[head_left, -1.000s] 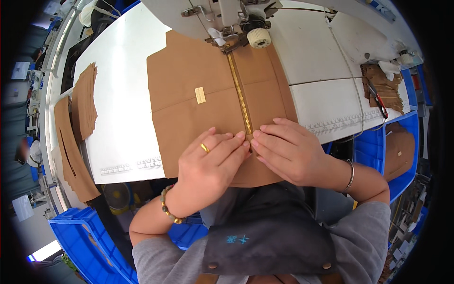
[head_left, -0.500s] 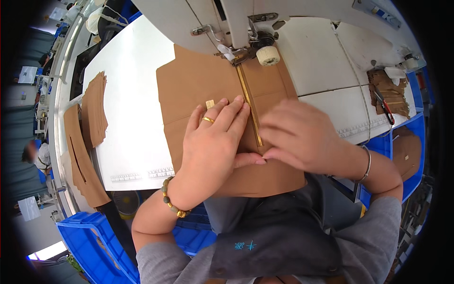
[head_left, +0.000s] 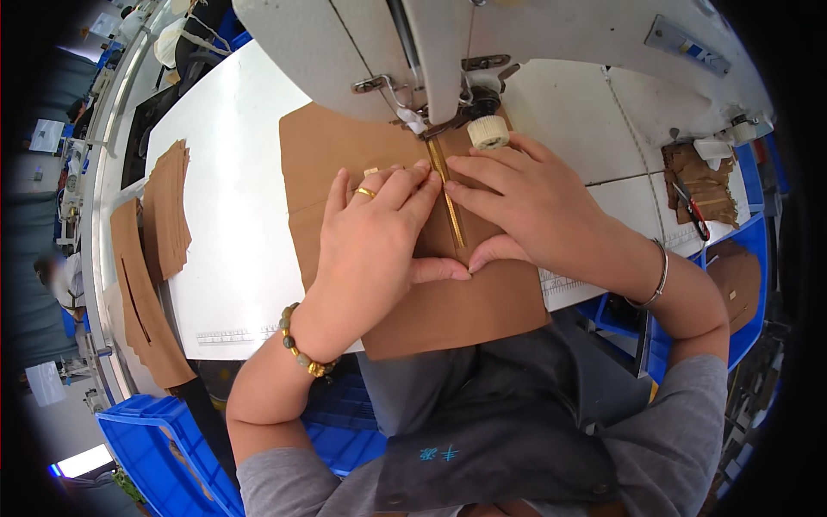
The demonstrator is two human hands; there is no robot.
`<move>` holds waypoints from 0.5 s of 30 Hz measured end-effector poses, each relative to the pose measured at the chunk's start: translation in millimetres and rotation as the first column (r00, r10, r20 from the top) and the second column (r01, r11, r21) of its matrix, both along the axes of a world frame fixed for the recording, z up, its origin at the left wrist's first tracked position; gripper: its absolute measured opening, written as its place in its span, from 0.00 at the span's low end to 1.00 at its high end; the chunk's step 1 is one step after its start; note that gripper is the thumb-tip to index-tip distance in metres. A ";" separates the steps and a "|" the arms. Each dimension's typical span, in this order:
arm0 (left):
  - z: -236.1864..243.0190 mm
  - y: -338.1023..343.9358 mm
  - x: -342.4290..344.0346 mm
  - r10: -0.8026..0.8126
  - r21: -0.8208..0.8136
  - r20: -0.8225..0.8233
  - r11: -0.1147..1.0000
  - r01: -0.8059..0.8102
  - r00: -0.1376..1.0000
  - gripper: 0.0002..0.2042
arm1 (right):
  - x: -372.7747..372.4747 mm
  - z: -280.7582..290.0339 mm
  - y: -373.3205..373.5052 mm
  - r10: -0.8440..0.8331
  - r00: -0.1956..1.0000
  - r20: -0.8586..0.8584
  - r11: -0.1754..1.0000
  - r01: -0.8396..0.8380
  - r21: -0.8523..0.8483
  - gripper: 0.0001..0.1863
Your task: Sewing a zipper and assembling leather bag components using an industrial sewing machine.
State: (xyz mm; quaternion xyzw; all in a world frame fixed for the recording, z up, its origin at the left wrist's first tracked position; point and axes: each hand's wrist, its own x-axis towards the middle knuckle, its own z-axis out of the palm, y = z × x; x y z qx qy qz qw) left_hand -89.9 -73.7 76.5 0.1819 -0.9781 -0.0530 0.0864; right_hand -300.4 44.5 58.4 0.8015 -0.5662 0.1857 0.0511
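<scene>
A brown fabric panel lies under the head of a white sewing machine, its near edge reaching over the table's front. A gold zipper runs down the panel's middle, its far end below the needle area. My left hand lies on the panel left of the zipper, fingers stretched out. To the right of the zipper, my right hand presses on the panel with its fingers spread. Both thumbs meet just below the zipper's near end. A small pale tag shows partly beyond my left fingers.
Stacked brown pieces and slotted brown strips lie on the left. At the right are brown scraps with red-handled snips. Blue bins stand at left and right. A white table surrounds the panel.
My right hand has moved from the zipper's near end farther up the panel and flattened onto it. The panel and my left hand have shifted slightly.
</scene>
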 end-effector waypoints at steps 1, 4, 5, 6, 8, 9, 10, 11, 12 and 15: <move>-0.2 -3.5 -2.1 -0.008 -0.017 -0.022 1.000 0.007 1.000 0.49 | -1.0 -0.7 -3.0 0.003 1.000 -0.004 1.000 -0.003 0.001 0.39; -0.6 -13.0 -7.5 -0.018 -0.025 -0.054 1.000 0.016 0.998 0.48 | -4.0 -3.0 -11.6 -0.023 1.000 -0.002 0.999 0.023 -0.028 0.38; -0.8 -15.5 -8.9 -0.023 -0.015 -0.060 1.000 0.022 0.998 0.47 | -5.2 -3.9 -14.5 -0.024 1.000 0.009 0.999 0.024 -0.036 0.37; -1.0 -17.5 -10.0 -0.022 -0.015 -0.061 1.000 0.021 0.998 0.47 | -6.0 -4.8 -16.8 -0.025 0.999 0.022 0.999 0.026 -0.043 0.37; -2.0 -20.8 -11.7 0.006 0.013 -0.056 1.000 -0.006 0.998 0.47 | -7.2 -6.8 -20.0 -0.031 0.999 0.023 0.998 0.032 -0.053 0.36; -2.7 -21.9 -12.3 0.009 0.013 -0.058 1.000 -0.008 0.998 0.47 | -7.9 -7.7 -21.2 -0.037 0.999 0.025 0.997 0.038 -0.063 0.36; -3.6 -22.6 -12.7 0.004 0.016 -0.077 1.000 -0.003 0.997 0.46 | -8.5 -8.5 -21.8 -0.034 0.999 0.023 0.997 0.035 -0.062 0.36; -4.5 -22.7 -12.6 0.000 0.019 -0.095 1.000 0.002 0.995 0.46 | -8.8 -9.2 -21.9 -0.035 0.999 0.031 0.998 0.036 -0.055 0.35; -5.3 -22.7 -12.3 0.005 0.022 -0.097 1.000 -0.003 0.995 0.46 | -9.1 -9.7 -21.8 -0.036 0.999 0.038 0.998 0.038 -0.049 0.34; -7.6 -19.9 -10.2 -0.007 -0.026 -0.107 1.000 0.004 0.994 0.45 | -10.1 -9.0 -18.7 0.003 0.997 0.076 0.997 0.003 -0.077 0.31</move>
